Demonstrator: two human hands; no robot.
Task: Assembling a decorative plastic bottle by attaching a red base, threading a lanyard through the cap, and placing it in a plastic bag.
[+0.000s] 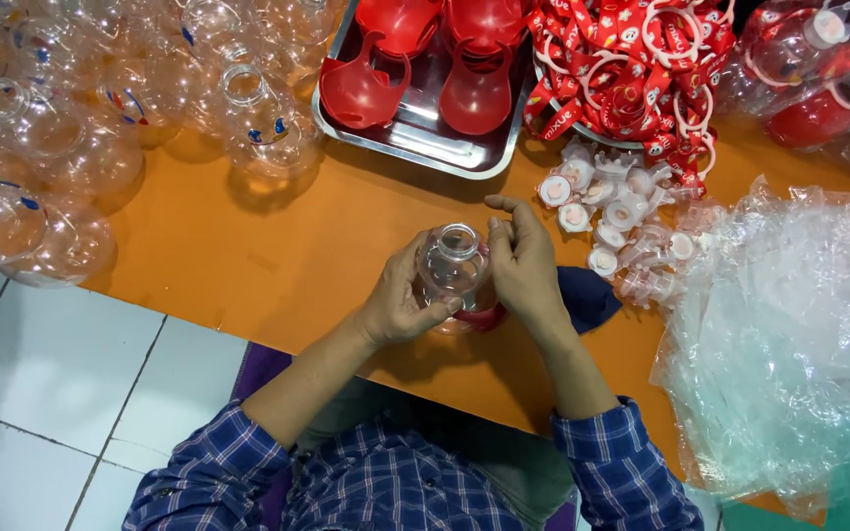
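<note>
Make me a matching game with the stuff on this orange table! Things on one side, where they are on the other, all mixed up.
Things:
1. clear bottle
2. red plastic pieces
3. white caps
4. empty clear bottles

Places:
A. piled at the table's far left
B. in the metal tray
C. held between the left hand and right hand
D. loose on the table, right of the hands

Pairs: 1-C, 2-B, 3-D, 4-A

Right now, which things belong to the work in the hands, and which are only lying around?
In hand:
- clear bottle, gripped by left hand and right hand
- red base piece under the bottle

Lying about:
- empty clear bottles
- metal tray with red pieces
- red straps
- white caps
- plastic bags
</note>
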